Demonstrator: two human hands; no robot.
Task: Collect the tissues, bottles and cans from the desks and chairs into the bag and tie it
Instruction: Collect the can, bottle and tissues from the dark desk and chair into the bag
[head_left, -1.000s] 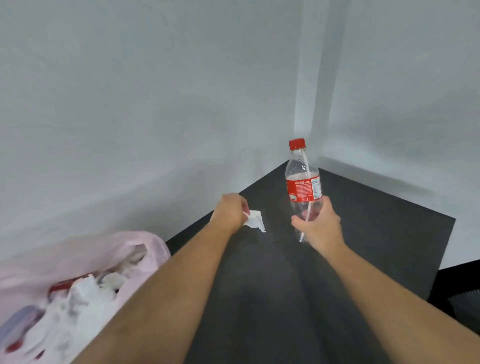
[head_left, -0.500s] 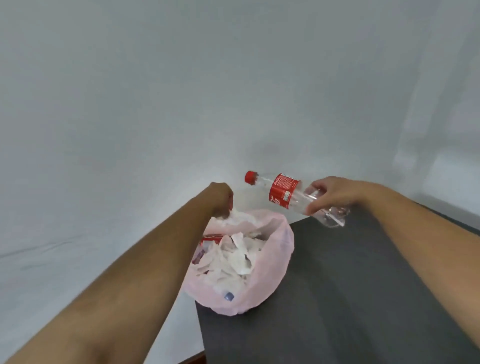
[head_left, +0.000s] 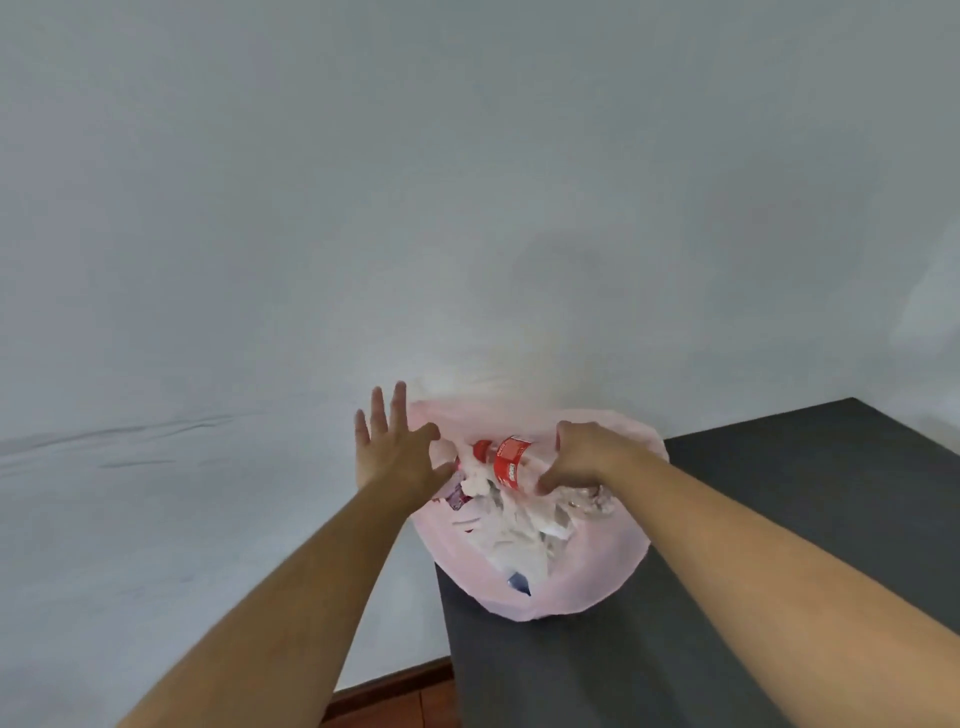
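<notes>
light: soft, even, moderately bright | shadows: faint grey blotch on the plain pale-grey painted wall (head_left: 582, 270), far right of centre | focus: kinda soft overall | edges: wide-angle stretch toward near corners

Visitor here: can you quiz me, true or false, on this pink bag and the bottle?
1. The pink plastic bag sits on the dark grey desk. True.
2. The clear plastic bottle with a red cap stands upright on the desk. False: it lies tilted in the bag's mouth, gripped by the right hand.
3. The left hand is clenched. False: its fingers are spread by the bag's rim.
4. The bag holds crumpled white tissues. True.
</notes>
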